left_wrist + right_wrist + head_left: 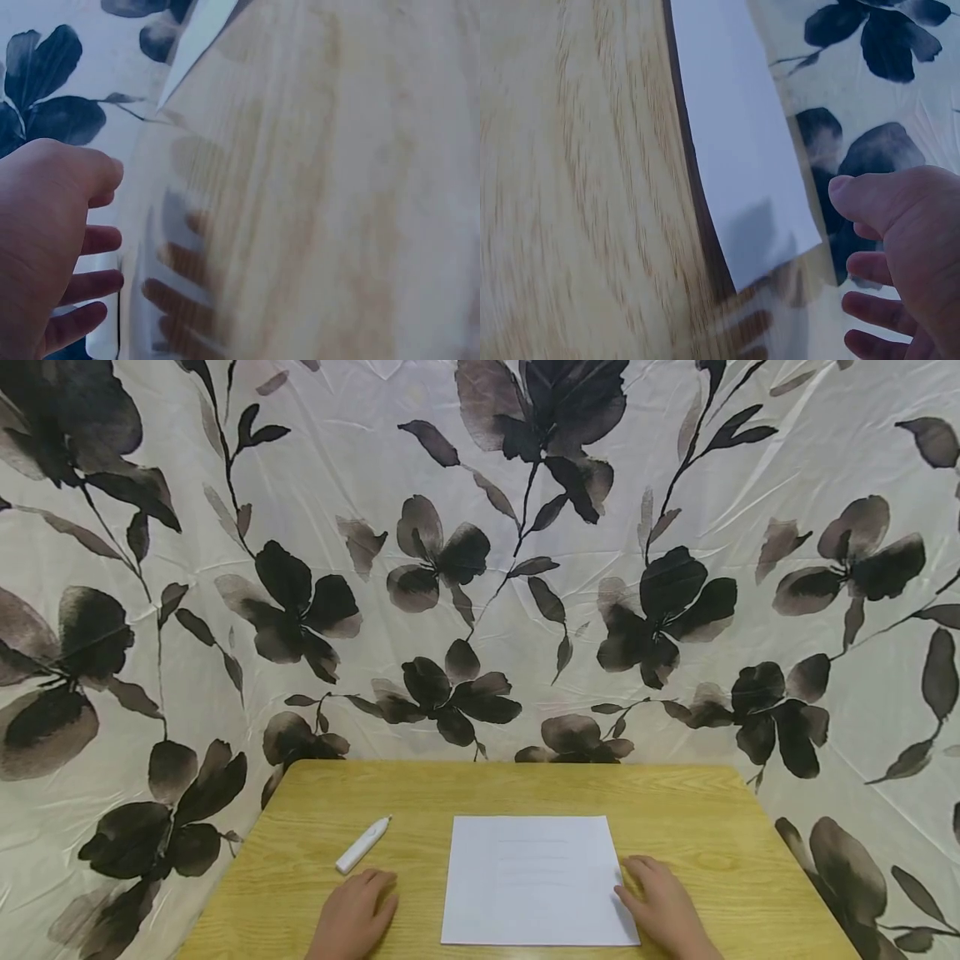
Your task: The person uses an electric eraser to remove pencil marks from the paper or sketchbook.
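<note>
A white sheet of paper (536,881) with a few faint horizontal lines lies near the front of the wooden table. My right hand (663,906) is at its right edge, the thumb and fingertips overlapping that edge in the head view, fingers loosely bent around nothing. To the left lies a slim white pen-like tool (363,845) with a tapered tip, pointing away and to the right. Just in front of this tool is my left hand (352,914), relaxed and holding nothing. In the left wrist view, part of the white tool (101,300) shows behind the fingertips.
The yellow wood-grain table (420,789) has rounded far corners and a glossy surface that reflects the hands. Behind it and along both sides hangs a pale cloth (525,635) printed with dark flowers and leaves.
</note>
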### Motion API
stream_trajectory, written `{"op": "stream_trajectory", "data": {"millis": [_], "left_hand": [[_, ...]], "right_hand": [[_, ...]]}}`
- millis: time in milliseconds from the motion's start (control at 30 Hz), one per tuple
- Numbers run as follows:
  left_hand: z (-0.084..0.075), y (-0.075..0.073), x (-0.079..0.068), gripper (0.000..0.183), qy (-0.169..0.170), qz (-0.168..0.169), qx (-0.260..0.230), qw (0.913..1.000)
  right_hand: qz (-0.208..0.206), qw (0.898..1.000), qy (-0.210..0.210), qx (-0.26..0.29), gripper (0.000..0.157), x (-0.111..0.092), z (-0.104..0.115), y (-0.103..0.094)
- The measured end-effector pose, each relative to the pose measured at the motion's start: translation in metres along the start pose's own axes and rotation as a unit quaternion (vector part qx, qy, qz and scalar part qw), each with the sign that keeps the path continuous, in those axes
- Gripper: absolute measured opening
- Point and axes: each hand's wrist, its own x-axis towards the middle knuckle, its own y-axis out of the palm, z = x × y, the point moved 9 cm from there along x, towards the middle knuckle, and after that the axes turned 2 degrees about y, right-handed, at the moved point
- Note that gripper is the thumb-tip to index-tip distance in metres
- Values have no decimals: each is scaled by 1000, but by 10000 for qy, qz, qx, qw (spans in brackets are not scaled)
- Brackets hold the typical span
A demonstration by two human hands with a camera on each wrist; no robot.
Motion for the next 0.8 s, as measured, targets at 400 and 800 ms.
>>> {"op": "stream_trajectory", "data": {"millis": [400,800], "left_hand": [[9,-13,16,22,145,-913,-44,9957],[34,-24,21,29,-29,-1237,52,9923]], "right_hand": [[-35,9990,-263,365,42,7,25,14],[746,9962,255,364,63,7,27,36]]}}
